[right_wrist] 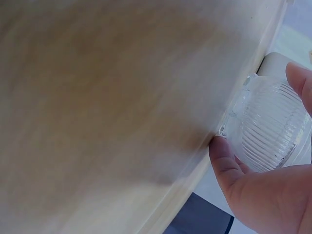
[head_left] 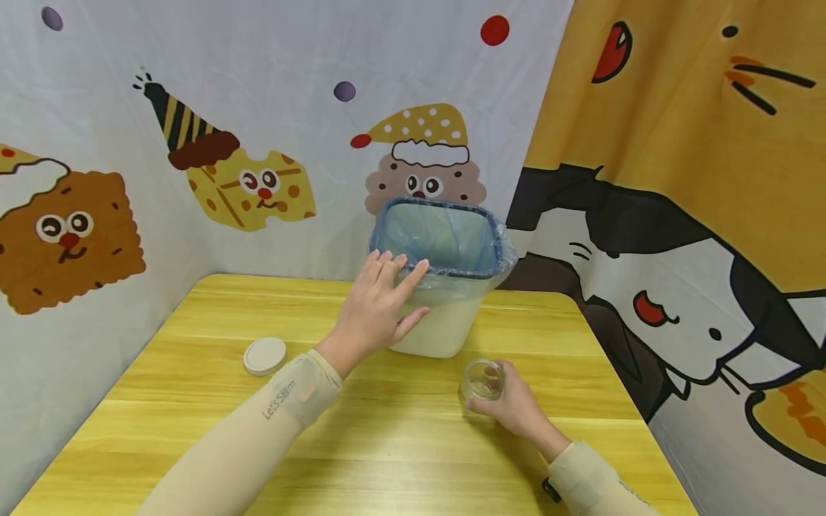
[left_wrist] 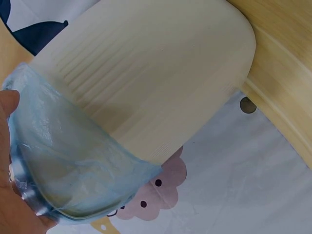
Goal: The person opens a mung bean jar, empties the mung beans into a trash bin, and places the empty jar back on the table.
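A pale bin [head_left: 445,326] lined with a translucent blue plastic bag [head_left: 445,276] stands toward the back of the table. My left hand [head_left: 383,297] is at the bin's near rim, its fingers spread and fairly straight; the bag and bin wall [left_wrist: 146,73] fill much of the left wrist view. To the right and nearer, my right hand [head_left: 513,401] grips a clear glass jar [head_left: 482,380], which has no lid on it. Ribbed sides of this jar show between thumb and fingers in the right wrist view. What the jar holds, if anything, is unclear.
A round white lid [head_left: 264,356] lies on the wooden table [head_left: 361,459], left of the bin. Behind the table hangs a cloth [head_left: 271,93] printed with cartoon figures, and a yellow one [head_left: 677,143] hangs at the right.
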A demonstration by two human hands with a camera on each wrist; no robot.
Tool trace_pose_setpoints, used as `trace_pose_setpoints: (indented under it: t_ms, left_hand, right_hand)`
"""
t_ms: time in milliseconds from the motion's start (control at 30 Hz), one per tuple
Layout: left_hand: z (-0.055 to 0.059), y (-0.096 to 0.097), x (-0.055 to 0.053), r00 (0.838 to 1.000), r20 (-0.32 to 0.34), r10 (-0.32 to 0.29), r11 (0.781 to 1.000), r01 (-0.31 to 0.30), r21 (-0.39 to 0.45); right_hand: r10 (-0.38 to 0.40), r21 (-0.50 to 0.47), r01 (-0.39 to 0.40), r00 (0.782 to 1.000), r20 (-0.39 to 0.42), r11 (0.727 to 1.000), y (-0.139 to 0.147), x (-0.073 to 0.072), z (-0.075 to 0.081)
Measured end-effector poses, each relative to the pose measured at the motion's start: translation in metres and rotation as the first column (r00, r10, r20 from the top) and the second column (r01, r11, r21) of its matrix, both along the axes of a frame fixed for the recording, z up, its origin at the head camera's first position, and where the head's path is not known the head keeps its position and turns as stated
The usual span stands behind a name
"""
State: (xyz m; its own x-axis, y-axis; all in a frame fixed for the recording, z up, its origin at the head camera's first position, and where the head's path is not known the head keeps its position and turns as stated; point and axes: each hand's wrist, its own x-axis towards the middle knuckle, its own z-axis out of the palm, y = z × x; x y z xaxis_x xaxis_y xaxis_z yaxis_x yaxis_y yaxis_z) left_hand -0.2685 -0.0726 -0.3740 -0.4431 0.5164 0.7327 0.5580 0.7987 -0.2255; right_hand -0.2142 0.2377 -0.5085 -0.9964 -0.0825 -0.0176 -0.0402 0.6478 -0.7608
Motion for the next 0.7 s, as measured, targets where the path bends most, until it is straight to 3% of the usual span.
trace_pose_setpoints:
  t_ms: [700]
  left_hand:
    - [-0.0014, -0.0017, -0.0022, 1.000, -0.019, 0.020, 0.999, -0.021, -0.031]
  right_hand:
    - [-0.023, 0.048, 0.023, 1.000, -0.016, 0.999, -0.0047, 0.0011, -0.0003]
